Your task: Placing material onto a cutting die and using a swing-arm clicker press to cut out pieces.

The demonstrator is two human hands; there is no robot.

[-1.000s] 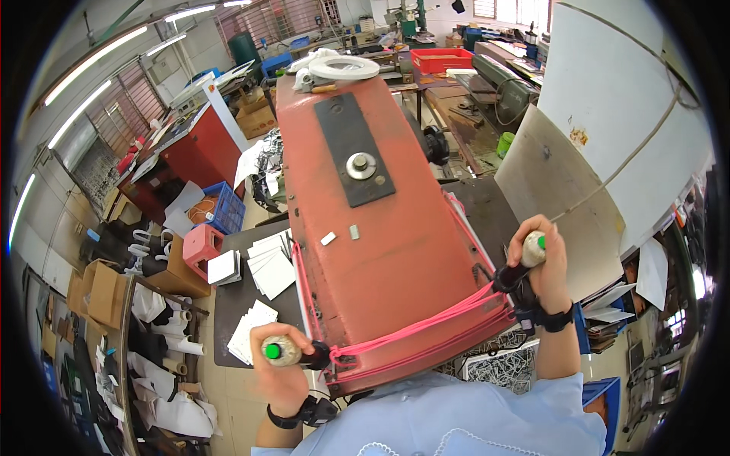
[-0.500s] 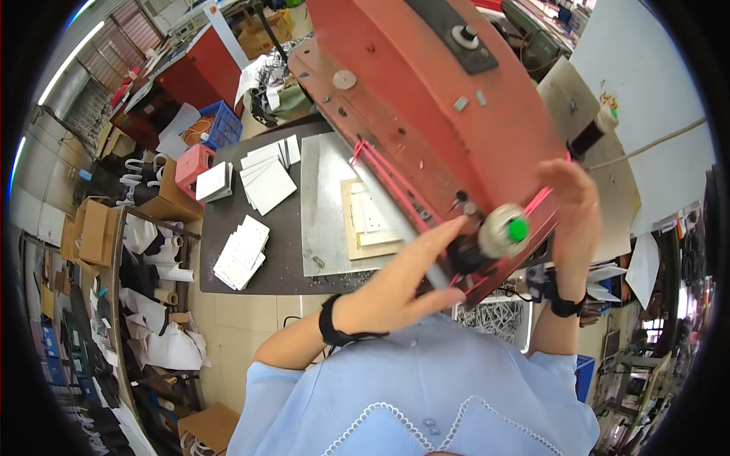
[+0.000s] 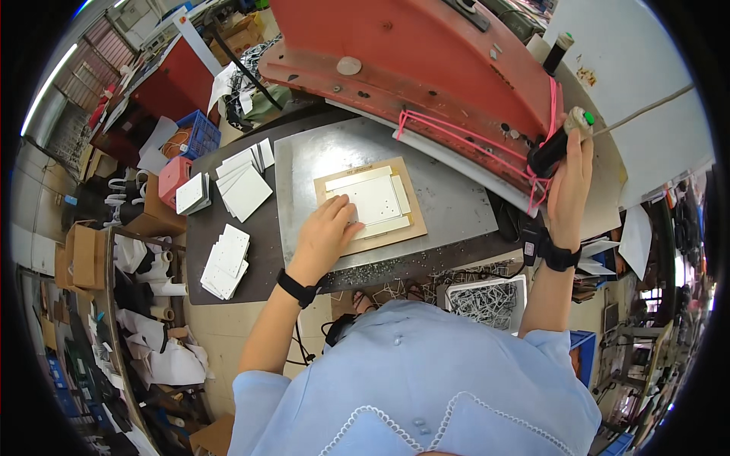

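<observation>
Card, white, perforated (image 3: 372,199): one, within a tan board (image 3: 417,223), one, on a metal plate (image 3: 460,201), one, on the tabletop (image 3: 266,237). Lies far and right of the left hand (image 3: 325,232), which is the nearer and touches it; long axis appears to run left–right, right end slightly farther.
Left hand: fingers part-curled, thumb apart; any pinch cannot be told.
Right hand (image 3: 572,182): fingers fairly straight along a black handle (image 3: 549,152); closure cannot be told.
Handles: two.
Red press arm (image 3: 426,45): one.
Card stacks, tabletop's left (image 3: 224,262): three.
</observation>
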